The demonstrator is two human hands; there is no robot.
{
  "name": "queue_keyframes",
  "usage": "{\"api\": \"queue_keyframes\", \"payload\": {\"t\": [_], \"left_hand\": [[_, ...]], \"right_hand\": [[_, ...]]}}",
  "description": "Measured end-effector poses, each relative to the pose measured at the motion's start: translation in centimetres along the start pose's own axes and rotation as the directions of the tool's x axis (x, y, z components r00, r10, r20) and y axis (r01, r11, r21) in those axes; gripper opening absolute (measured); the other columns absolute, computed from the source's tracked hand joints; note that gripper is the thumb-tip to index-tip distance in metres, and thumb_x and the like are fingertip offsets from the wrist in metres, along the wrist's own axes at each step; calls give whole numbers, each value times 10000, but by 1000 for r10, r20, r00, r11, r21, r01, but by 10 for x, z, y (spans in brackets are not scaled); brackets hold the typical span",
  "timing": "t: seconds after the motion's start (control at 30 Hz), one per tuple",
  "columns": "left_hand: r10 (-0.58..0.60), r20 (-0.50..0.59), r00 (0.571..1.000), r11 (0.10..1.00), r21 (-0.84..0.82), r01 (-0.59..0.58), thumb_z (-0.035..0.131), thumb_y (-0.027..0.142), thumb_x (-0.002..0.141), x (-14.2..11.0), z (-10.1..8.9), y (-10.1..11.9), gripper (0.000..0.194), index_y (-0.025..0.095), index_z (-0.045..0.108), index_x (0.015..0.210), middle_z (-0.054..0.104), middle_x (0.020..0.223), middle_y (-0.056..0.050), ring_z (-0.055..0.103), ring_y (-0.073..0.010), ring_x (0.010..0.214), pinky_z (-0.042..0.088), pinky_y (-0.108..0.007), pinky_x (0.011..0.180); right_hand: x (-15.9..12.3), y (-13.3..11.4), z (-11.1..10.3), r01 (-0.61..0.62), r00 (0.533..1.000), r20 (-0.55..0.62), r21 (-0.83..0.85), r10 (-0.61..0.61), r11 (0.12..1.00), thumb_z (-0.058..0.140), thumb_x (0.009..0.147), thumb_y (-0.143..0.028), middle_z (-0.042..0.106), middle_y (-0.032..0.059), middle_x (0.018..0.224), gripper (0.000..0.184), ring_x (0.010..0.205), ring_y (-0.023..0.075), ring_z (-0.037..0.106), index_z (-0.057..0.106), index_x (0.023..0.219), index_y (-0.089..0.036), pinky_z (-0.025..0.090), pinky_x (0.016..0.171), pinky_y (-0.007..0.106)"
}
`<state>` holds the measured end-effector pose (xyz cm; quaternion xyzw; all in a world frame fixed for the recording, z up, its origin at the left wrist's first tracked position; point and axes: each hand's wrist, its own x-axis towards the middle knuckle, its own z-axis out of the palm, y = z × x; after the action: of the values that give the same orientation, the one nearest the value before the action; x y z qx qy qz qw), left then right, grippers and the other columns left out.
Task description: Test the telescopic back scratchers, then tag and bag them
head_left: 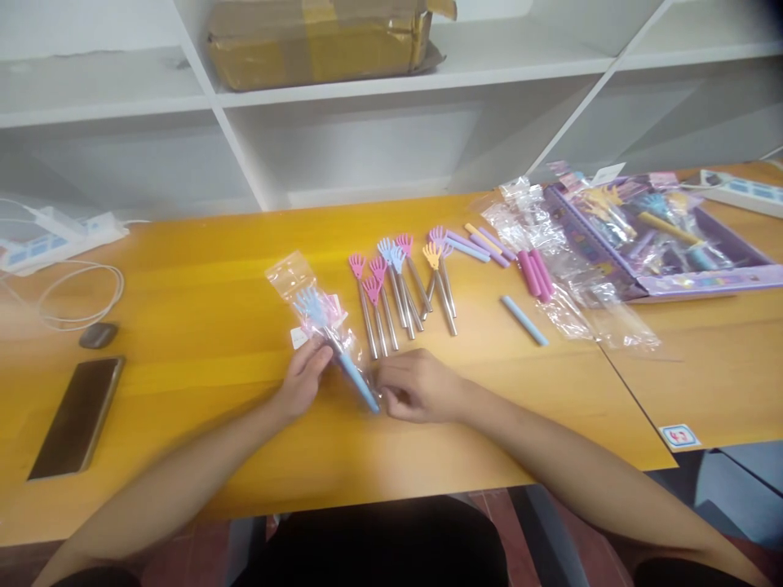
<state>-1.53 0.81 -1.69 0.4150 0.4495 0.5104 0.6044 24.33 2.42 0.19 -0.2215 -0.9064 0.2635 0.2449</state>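
Note:
A light-blue back scratcher [353,377] with a hand-shaped head and a metal neck lies inside a clear plastic bag [292,273], a pink card beside its head. My left hand [304,377] pinches the bag and scratcher near the metal neck. At the lower end of the handle, my right hand [422,386] is closed with curled fingers on the bag's edge. Beyond my hands, several pink, blue, purple and yellow scratcher heads on bare metal rods [379,318] lie in a group. Loose handle sleeves lie to their right, among them a blue sleeve [524,320] and pink sleeves [535,275].
Crumpled clear bags [568,306] lie beside a purple display box [710,281] holding bagged scratchers. At the left are a phone [77,417], a small black object [98,335] and a power strip [67,243]. A cardboard box [318,45] sits on the white shelf behind the table.

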Motion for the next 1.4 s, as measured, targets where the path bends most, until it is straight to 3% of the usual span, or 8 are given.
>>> {"api": "queue_keyframes", "payload": {"t": [0.13,0.27,0.37,0.5,0.7,0.97,1.27,1.4], "left_hand": [[22,-181,983,995,-87,-38,800,527,842,1,0,0,363,172,728,865,677,737,-19,577,-137,591,457,-246,524],[27,-274,961,995,-81,-51,792,461,812,-2,-3,-1,298,177,704,801,609,617,13,501,-113,506,390,-234,469],[58,-268,962,993,-86,-84,768,422,813,-1,-2,0,259,175,693,786,632,651,1,521,-120,533,397,-239,482],[97,-303,948,984,-111,-137,753,392,789,4,1,3,232,178,667,761,620,665,7,544,-126,576,434,-237,530],[115,-307,945,981,-116,-157,718,405,729,7,1,7,243,176,639,714,579,635,8,512,-129,562,417,-249,527],[124,-239,963,985,-90,-149,712,382,775,5,-4,3,226,172,650,719,610,686,-15,516,-141,614,421,-264,575],[98,-267,959,987,-99,-128,714,383,764,8,-2,3,231,170,634,722,559,661,14,483,-127,594,401,-254,574],[100,-284,954,988,-86,-129,716,388,754,10,-4,2,237,170,627,722,552,658,19,479,-127,588,400,-256,574]], "right_hand": [[2,2,-4,8,999,-36,-74,-11,997,488,963,-218,549,4,686,201,588,157,427,523,766,-239,305,596,312],[21,8,-12,-211,966,-188,-163,180,964,475,1028,-202,616,32,804,200,668,153,518,575,855,-218,323,615,295],[51,13,-15,-290,955,-143,-263,260,920,530,1046,-259,666,74,1014,134,735,161,564,648,1026,-198,332,625,289],[101,24,-11,-319,946,-75,-370,314,872,608,1060,-364,614,141,1258,286,787,180,603,655,1262,-167,382,653,295],[151,47,0,-320,923,71,-403,378,858,777,983,-392,578,151,1314,415,837,188,641,663,1302,-152,454,706,310],[150,69,-4,-365,929,-55,45,367,930,828,894,-168,679,39,1016,188,900,171,648,694,1025,-171,469,825,283],[132,70,-5,-383,876,-198,273,441,883,653,992,-275,721,11,891,108,766,174,661,588,1047,-209,486,740,295],[125,66,-4,-405,861,-140,392,489,826,554,1041,-347,670,-53,720,129,524,165,596,489,1091,-248,461,579,291]]}}
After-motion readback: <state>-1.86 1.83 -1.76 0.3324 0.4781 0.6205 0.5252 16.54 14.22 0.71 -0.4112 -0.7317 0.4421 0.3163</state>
